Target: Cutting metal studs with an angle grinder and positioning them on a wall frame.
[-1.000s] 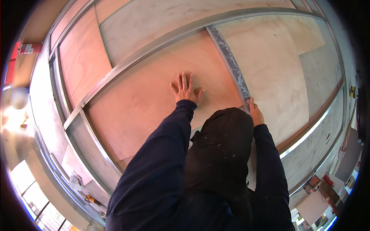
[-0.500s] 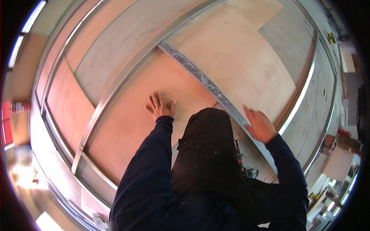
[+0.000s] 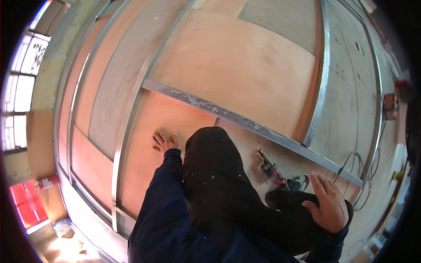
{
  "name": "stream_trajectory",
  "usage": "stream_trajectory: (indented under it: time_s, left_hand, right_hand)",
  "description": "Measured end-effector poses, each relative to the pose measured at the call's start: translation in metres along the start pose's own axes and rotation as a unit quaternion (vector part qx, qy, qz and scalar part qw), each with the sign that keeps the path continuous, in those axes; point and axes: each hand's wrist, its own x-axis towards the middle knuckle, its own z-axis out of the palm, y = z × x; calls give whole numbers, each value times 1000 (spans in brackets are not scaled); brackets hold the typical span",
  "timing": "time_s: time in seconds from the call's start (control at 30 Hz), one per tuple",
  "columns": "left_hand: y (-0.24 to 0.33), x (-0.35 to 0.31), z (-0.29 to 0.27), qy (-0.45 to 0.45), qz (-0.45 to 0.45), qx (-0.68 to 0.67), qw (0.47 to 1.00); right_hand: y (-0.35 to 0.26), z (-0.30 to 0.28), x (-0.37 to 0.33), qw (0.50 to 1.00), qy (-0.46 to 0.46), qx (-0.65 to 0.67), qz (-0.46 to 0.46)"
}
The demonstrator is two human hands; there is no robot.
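The left hand (image 3: 164,141) presses flat, fingers spread, on the plywood sheet (image 3: 149,144); the right hand (image 3: 328,206) hovers open, seemingly off the metal rail (image 3: 245,120). Fixing the sheet looks next, calling for firm pressure.

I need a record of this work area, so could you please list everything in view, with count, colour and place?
Plywood panels: several, light orange-brown, filling the surface ahead.
Metal channel: one, silver-grey, lying slantwise across the panels from upper left to lower right.
Metal framing strips: several, grey, running between the panels.
Clamp tool: one, metal with a red grip, on the surface below the channel.
Cables: a few, dark, at the right.
Windows: several panes, bright, far left.
Red container: one, lower left.
Left hand: flat on a panel, fingers spread.
Right hand: open, at the lower right, near the dark knee; whether it touches is unclear.
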Motion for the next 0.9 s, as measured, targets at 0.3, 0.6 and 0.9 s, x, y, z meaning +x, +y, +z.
stream_trajectory:
  time_s: [0.3, 0.6, 0.9]
  left_hand:
    - [-79, -16, -29, -206, -47, -122, 970]
    - [91, -138, -348, -452, -162, -398, 782]
    - [100, -192, -516, -489, 141, 125, 852]
  right_hand:
    - [58, -5, -17, 987, -81, 0, -141]
    - [141, 22, -18, 979, -129, 159, 6]
    - [94, 37, -85, 857, 152, 477, 122]
